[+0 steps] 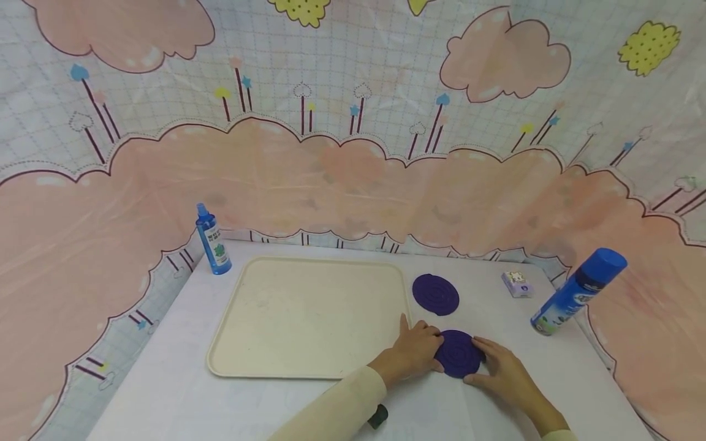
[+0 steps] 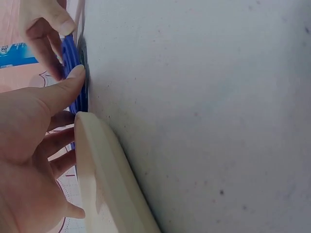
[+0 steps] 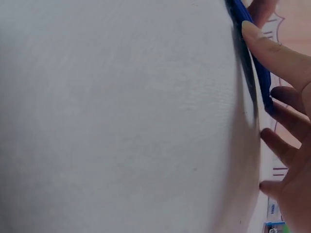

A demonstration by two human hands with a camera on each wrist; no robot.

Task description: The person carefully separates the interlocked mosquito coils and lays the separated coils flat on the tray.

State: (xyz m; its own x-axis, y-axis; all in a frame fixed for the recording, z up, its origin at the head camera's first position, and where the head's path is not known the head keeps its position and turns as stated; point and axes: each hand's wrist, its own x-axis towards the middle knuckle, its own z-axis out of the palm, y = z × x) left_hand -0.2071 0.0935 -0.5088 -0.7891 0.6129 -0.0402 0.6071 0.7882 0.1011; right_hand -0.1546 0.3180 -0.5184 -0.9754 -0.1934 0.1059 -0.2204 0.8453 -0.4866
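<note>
A round dark purple coaster (image 1: 459, 354) with spiral rings lies between my two hands, at the right front of the table. My left hand (image 1: 416, 346) grips its left edge, close to the tray's right side. In the left wrist view, the thumb (image 2: 73, 80) lies on the near face of the coaster (image 2: 73, 53). On the opposite edge, my right hand (image 1: 504, 370) holds it between thumb and fingers. The right wrist view shows the coaster (image 3: 262, 73) edge-on, its lower end slightly off the white surface. Just behind it lies a second purple coaster (image 1: 436, 294), flat and untouched.
A large cream tray (image 1: 314, 318) covers the table's middle left. Behind its left corner stands a blue spray bottle (image 1: 215, 245). At the right are a small purple-and-white box (image 1: 517, 285) and a tall blue aerosol can (image 1: 576, 294). A patterned curtain (image 1: 331, 190) hangs behind.
</note>
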